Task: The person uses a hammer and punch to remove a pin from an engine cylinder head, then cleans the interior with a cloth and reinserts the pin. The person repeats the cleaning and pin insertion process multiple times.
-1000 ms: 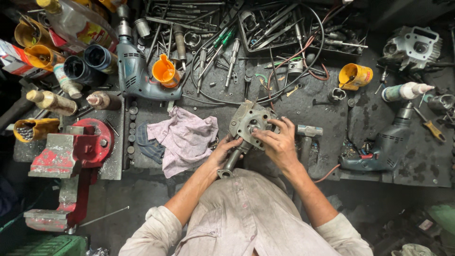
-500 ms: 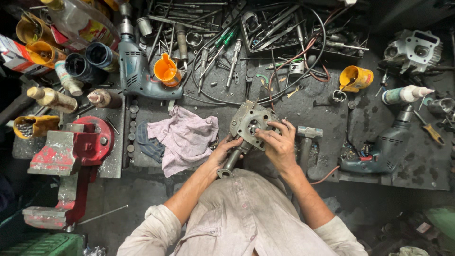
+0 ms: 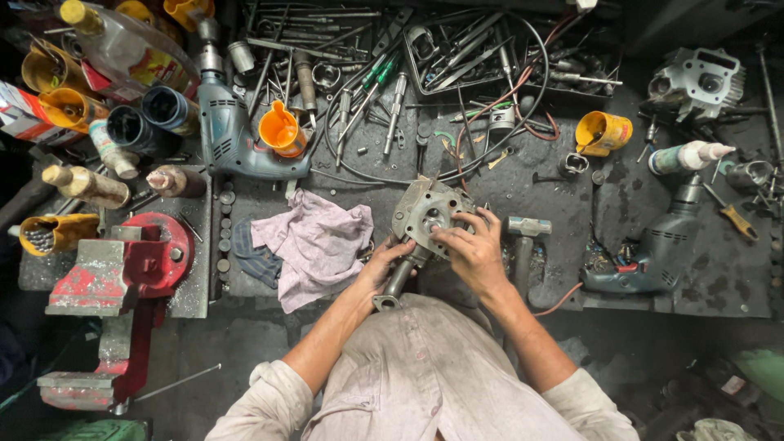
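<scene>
At frame centre, the left hand point(image 3: 377, 268) is gripping the grey engine part point(image 3: 425, 214) from below, fingers closed round it, beside a pink rag point(image 3: 314, 245); the right hand point(image 3: 474, 253) is resting on it, fingers curled over its face, above the dark worktop point(image 3: 572, 204).

At the centre of the frame lies a dull grey cast-metal engine part point(image 3: 426, 214), its surface matt and rough. Left of it sits a crumpled pale pink cloth rag point(image 3: 314, 245), soft and stained. At lower left stands a red-painted metal vise point(image 3: 122, 273), its paint chipped to bare grey. The dark workbench top point(image 3: 637, 204) looks greasy and pitted, and the orange plastic funnel point(image 3: 282, 131) above is smooth and slightly glossy.
</scene>
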A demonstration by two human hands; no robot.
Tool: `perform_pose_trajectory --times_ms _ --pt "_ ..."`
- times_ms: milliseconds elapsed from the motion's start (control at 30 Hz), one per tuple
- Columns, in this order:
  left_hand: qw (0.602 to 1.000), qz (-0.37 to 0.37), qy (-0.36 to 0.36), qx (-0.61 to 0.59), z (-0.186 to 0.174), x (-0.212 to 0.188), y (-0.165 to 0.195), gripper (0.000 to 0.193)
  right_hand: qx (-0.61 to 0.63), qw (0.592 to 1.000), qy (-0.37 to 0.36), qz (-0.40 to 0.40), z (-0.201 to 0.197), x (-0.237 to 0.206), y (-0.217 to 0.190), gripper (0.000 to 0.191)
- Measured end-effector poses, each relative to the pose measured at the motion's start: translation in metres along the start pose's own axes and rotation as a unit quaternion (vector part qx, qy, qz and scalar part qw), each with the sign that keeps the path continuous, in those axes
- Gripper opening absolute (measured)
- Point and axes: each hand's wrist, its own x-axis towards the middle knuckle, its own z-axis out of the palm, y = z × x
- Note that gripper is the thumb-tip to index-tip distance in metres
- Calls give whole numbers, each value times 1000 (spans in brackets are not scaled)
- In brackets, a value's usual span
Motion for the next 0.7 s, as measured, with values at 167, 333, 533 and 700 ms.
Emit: perform_pose_trajectory --times_ms 167,333,533,700 --pt "1000 6 -1 4 -1 0 0 47 4 1000 13 -1 1 0 -1 34" --pt "1000 -1 1 -4 1 0 0 48 35 999 20 26 -5 12 -11 25" --pt "1000 9 -13 -7 4 -3 1 47 -2 1000 -8 17 -4 17 -8 32" --pt "1000 10 -6 12 4 -5 2 49 -57 996 -64 -37 -5 42 -11 33"
